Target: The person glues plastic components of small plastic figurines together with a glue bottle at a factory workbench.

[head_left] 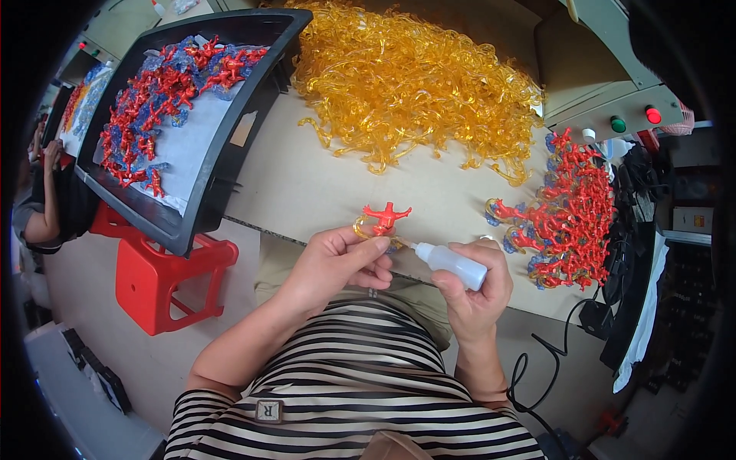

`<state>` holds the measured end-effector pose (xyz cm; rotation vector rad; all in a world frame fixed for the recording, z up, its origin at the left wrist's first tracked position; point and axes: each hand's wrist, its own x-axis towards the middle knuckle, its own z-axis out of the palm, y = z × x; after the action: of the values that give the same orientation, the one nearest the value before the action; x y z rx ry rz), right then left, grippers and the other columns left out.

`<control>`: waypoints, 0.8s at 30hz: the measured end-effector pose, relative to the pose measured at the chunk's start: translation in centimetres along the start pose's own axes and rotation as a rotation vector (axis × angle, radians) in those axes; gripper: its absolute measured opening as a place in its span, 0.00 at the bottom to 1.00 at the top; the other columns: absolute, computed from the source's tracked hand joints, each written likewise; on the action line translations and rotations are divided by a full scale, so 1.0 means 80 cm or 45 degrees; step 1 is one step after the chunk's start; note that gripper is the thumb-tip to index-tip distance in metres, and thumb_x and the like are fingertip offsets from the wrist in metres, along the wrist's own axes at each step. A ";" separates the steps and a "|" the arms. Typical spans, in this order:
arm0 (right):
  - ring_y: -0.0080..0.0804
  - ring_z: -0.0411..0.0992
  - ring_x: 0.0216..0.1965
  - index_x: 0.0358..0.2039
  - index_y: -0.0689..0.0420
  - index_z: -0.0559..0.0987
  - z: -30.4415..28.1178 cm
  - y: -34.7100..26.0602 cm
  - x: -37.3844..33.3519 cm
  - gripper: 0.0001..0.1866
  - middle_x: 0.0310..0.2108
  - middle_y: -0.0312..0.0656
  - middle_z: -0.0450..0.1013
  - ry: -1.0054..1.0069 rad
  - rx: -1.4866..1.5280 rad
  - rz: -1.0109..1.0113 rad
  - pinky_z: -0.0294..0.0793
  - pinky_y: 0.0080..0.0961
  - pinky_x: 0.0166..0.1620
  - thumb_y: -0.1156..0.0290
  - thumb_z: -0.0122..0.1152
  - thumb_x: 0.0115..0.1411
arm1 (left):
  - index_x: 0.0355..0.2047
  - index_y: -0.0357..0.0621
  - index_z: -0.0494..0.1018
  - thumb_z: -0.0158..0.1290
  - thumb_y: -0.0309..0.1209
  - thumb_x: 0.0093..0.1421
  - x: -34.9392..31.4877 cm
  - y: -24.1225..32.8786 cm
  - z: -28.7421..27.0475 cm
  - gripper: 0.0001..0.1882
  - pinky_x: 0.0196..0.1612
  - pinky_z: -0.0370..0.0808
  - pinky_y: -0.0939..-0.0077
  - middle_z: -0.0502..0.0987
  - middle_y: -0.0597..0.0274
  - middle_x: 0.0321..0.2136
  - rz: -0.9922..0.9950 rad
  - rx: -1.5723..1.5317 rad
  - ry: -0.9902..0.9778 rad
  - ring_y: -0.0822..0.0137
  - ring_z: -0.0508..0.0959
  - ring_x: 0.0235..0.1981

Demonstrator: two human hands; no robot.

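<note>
My left hand point(337, 264) pinches a small red plastic figure point(386, 218) with outstretched arms and a clear yellow piece at its base. In my right hand point(483, 287) is a squeeze bottle point(454, 264), whitish and translucent, tilted so its thin nozzle points left. The nozzle tip meets or nearly meets the lower part of the figure, by my left fingertips; exact contact is hard to see. Both hands are over the front edge of the table point(437, 195).
A large heap of clear yellow curled plastic pieces point(414, 84) covers the table's back. Red figures with blue and yellow parts point(571, 215) crowd the right side. A black tray point(203, 195) at left holds red-and-blue figures point(153, 100). Below it stands a red stool point(142, 284); a black cable point(552, 349) hangs right.
</note>
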<state>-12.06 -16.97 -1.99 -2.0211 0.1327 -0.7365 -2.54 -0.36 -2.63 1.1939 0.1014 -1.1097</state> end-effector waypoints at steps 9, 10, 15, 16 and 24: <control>0.32 0.68 0.22 0.31 0.61 0.74 0.004 0.001 0.004 0.21 0.23 0.41 0.72 -0.026 -0.003 -0.050 0.66 0.22 0.26 0.65 0.72 0.39 | 0.44 0.37 0.70 0.47 0.31 0.61 0.001 0.000 -0.001 0.14 0.32 0.78 0.81 0.72 0.65 0.25 0.002 -0.016 -0.019 0.75 0.75 0.26; 0.32 0.68 0.22 0.31 0.61 0.74 0.005 0.000 0.004 0.21 0.23 0.41 0.72 -0.027 -0.003 -0.050 0.66 0.22 0.26 0.65 0.72 0.39 | 0.44 0.37 0.70 0.47 0.31 0.61 0.001 0.000 -0.002 0.14 0.32 0.78 0.81 0.72 0.65 0.26 0.003 -0.017 -0.023 0.75 0.75 0.26; 0.32 0.68 0.23 0.31 0.61 0.73 0.006 0.001 0.003 0.22 0.23 0.41 0.72 -0.017 -0.011 -0.062 0.67 0.22 0.26 0.65 0.73 0.39 | 0.44 0.37 0.70 0.47 0.31 0.61 0.002 -0.002 -0.003 0.14 0.33 0.78 0.80 0.72 0.65 0.26 0.005 -0.017 -0.037 0.74 0.75 0.26; 0.32 0.68 0.23 0.31 0.61 0.73 0.006 0.001 0.004 0.22 0.23 0.41 0.72 -0.017 -0.010 -0.062 0.67 0.22 0.26 0.65 0.73 0.39 | 0.44 0.37 0.70 0.47 0.32 0.61 0.002 -0.002 -0.003 0.14 0.33 0.78 0.80 0.72 0.65 0.26 0.006 -0.015 -0.035 0.74 0.75 0.26; 0.32 0.68 0.22 0.31 0.61 0.73 0.008 0.001 0.004 0.21 0.23 0.41 0.72 -0.027 -0.009 -0.047 0.67 0.22 0.26 0.65 0.73 0.39 | 0.43 0.36 0.70 0.47 0.31 0.61 0.002 -0.003 -0.004 0.13 0.33 0.78 0.80 0.72 0.64 0.26 0.006 -0.015 -0.043 0.74 0.75 0.27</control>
<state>-11.46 -16.66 -2.17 -2.0424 0.0859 -0.7390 -2.48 -0.18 -2.99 1.1639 0.0788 -1.1231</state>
